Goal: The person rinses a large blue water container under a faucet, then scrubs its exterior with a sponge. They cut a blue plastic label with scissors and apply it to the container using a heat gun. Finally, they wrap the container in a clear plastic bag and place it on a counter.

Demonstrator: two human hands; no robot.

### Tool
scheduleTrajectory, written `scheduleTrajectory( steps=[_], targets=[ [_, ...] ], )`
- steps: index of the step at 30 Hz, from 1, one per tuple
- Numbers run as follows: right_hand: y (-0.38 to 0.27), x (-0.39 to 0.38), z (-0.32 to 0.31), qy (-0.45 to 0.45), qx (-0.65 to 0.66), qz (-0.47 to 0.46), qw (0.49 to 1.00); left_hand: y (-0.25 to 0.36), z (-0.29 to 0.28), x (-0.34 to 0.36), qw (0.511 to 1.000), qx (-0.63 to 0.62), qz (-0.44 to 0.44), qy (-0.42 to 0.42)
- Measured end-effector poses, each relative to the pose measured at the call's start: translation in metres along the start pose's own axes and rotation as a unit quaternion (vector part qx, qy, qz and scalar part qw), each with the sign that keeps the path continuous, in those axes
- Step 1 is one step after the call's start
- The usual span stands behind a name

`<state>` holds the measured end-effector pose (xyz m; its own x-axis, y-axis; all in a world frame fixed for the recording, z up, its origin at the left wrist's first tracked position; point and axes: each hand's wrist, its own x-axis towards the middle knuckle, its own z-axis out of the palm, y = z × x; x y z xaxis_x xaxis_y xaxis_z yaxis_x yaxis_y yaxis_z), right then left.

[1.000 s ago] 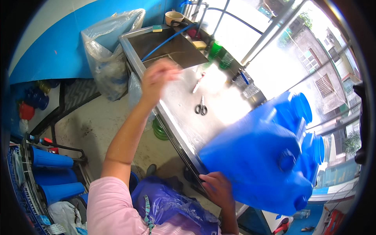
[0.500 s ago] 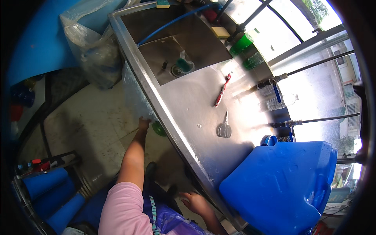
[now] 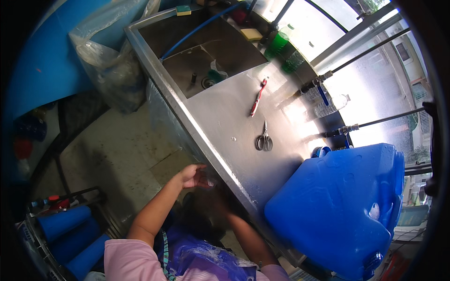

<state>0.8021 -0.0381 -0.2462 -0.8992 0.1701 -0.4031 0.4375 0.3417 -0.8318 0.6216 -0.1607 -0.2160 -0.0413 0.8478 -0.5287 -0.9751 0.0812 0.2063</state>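
My left hand [image 3: 191, 176] is in front of the steel counter's front edge, below the level of its top. Its fingers are apart and loosely bent, and I see nothing held in them. Close by, my right hand [image 3: 214, 200] is dark and smeared by motion, so its fingers cannot be made out. On the steel counter [image 3: 220, 126] lie a pair of scissors [image 3: 264, 140] with dark handles and a red and white toothbrush [image 3: 258, 97]. A large blue plastic jerrycan [image 3: 333, 201] rests on its side at the counter's right end.
A sink [image 3: 225, 51] at the far left holds a blue hose [image 3: 197, 33] and a green scrubber [image 3: 216, 76]. Bottles [image 3: 279, 42] line the window side. A clear plastic bag [image 3: 110, 61] hangs left of the sink. Blue rolls [image 3: 65, 218] lie at lower left.
My left hand has drawn back from beside a green round thing under the counter's edge, toward my right hand. My right hand has moved up and left. The view has shifted slightly.
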Motion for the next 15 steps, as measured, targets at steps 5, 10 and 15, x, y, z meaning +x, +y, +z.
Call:
scheduleTrajectory(
  steps=[5,10,15],
  targets=[
    [-0.072,-0.018,-0.001,-0.270,0.152,0.029,0.950,0.006,0.018,-0.079,0.557,0.610,0.188,0.531],
    [-0.096,-0.115,-0.061,-0.287,0.647,0.011,0.706,-0.066,0.091,-0.171,0.804,0.509,0.232,0.200],
    [-0.089,-0.208,-0.109,-0.262,0.627,-0.163,0.715,-0.214,0.186,-0.143,0.680,0.563,0.416,0.220]
  ],
)
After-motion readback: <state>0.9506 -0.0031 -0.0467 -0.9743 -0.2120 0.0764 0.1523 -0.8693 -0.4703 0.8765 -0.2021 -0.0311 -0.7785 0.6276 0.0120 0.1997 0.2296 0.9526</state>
